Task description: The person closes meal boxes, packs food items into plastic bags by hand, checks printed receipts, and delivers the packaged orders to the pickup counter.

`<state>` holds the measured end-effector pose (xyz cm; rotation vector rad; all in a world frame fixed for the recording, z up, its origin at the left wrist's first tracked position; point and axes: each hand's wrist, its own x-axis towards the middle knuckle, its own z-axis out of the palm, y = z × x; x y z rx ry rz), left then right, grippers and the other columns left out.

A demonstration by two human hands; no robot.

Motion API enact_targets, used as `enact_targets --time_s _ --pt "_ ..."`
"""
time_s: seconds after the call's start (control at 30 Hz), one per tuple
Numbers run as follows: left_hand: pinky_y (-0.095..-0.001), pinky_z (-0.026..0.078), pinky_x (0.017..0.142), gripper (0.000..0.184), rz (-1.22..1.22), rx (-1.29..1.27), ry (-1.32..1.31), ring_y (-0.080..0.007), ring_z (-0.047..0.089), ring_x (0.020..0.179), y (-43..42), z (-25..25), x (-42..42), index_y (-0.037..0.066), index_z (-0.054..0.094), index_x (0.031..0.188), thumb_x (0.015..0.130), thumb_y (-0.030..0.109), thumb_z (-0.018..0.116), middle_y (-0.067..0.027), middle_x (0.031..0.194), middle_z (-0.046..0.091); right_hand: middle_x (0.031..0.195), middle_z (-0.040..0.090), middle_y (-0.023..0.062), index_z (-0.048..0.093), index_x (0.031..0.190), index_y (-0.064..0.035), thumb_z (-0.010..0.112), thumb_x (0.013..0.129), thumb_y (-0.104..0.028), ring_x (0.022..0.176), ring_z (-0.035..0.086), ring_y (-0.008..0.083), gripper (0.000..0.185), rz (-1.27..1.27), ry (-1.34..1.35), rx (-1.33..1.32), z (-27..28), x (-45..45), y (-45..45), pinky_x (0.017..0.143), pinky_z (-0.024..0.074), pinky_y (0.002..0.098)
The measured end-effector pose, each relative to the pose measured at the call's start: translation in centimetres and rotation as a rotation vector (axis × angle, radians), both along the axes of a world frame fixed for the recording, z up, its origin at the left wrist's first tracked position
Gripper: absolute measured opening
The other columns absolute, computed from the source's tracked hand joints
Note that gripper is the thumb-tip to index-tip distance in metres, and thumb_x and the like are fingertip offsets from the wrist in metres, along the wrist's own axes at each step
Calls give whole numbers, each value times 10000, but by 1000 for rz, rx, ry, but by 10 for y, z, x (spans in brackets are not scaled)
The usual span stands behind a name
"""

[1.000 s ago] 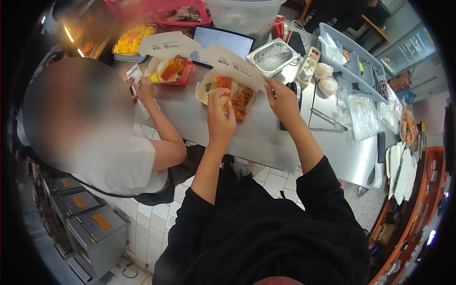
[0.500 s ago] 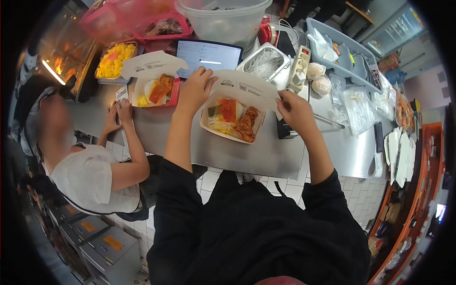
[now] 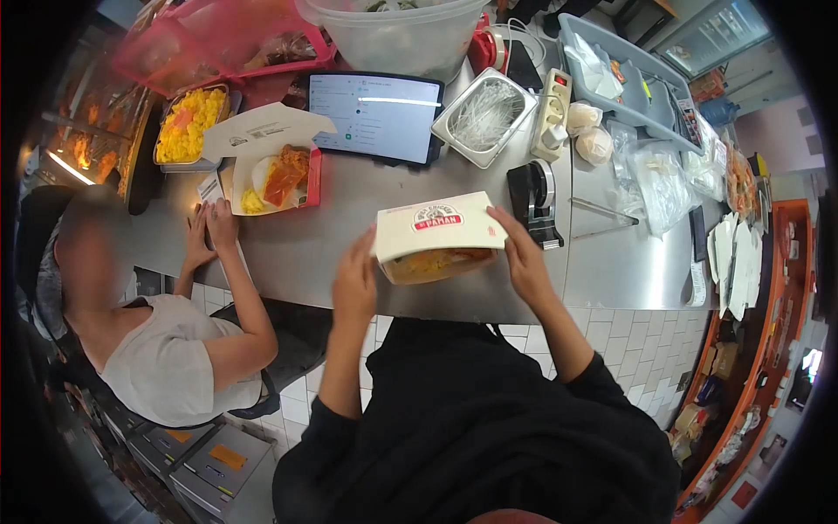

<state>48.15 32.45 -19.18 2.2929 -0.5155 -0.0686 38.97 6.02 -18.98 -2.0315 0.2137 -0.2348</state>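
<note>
Head view | printed food box between both hands | hands half-open, fingers at its sides

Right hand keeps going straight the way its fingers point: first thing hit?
Likely the lid: the right hand's fingertips are at its edge, contact unclear. Past it, roughly in line, is the tablet; depth is hard to judge.

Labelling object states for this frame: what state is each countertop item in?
Logo-lidded box, lid lowered, front gap open
Other box, lid raised, filled
Tablet, screen lit
Metal pan, uncovered, filled
Yellow-food tray, uncovered, heaped
Blue organizer, open-topped, partly filled
</note>
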Motion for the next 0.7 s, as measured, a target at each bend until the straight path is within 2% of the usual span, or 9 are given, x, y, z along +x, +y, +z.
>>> enact_targets --time_s 0.07,0.1,0.17,0.27,0.4,0.47,0.5,0.63,0.7 --pt "-370 434 945 378 142 -230 95 -332 583 1104 -18 -6 -32 127 479 1365 995 156 409 -190 1260 561 1322 493 154 487 1330 -91 422 950 -29 1240 468 248 391 -37 14 134 -7 -5 7 1045 352 335" --pt "-370 434 945 378 144 -228 100 -332 583 1104 -18 -3 -31 127 479 1365 995 156 409 -190 1260 561 1368 459 130 452 1355 -74 406 977 -81 1282 426 231 381 -23 30 263 -6 -6 8 1070 317 332" --pt "-348 425 950 416 181 -222 347 -319 570 1148 -22 17 -22 79 406 1404 1007 200 406 -205 1247 575 1400 434 108 387 1388 -37 385 1007 -125 1322 381 212 391 -9 119 479 10 -4 9 1106 265 346" --pt "-358 391 999 513 99 -259 448 -317 501 1240 -23 41 -22 70 285 1456 1004 265 430 -207 1335 505 1392 430 131 386 1398 -81 441 963 -75 1322 389 247 438 79 118 510 11 -8 3 1091 305 366" --pt "-397 335 1060 652 -132 -293 327 -335 404 1318 0 -14 -37 93 160 1492 975 322 485 -191 1460 358 1455 344 153 339 1424 -93 567 928 -155 1376 309 285 549 158 116 321 -18 -35 1 1126 247 393" --pt "-434 274 1107 766 -309 -1 137 -355 301 1373 15 -24 -40 102 114 1499 930 391 538 -187 1529 205 1516 241 162 295 1446 -103 682 853 -201 1417 224 288 715 223 152 341 -18 -45 6 1152 184 406" --pt "-450 268 1114 846 -338 -9 104 -369 251 1389 19 -29 -42 95 103 1498 886 455 564 -179 1542 162 1547 178 153 259 1461 -109 741 797 -225 1429 188 285 829 253 168 344 -15 -48 4 1158 166 406" --pt "-446 319 1090 858 -333 -83 143 -371 266 1380 26 -28 -55 94 109 1496 874 484 552 -177 1547 136 1557 148 138 258 1465 -118 722 810 -193 1422 208 296 806 294 230 225 -11 -57 6 1147 212 416" --pt "-427 407 1026 839 -341 -23 127 -380 310 1354 30 -33 -57 92 123 1495 876 452 560 -180 1546 128 1554 140 163 352 1430 -98 724 795 -125 1422 198 300 736 258 174 275 -13 -56 7 1127 269 390"
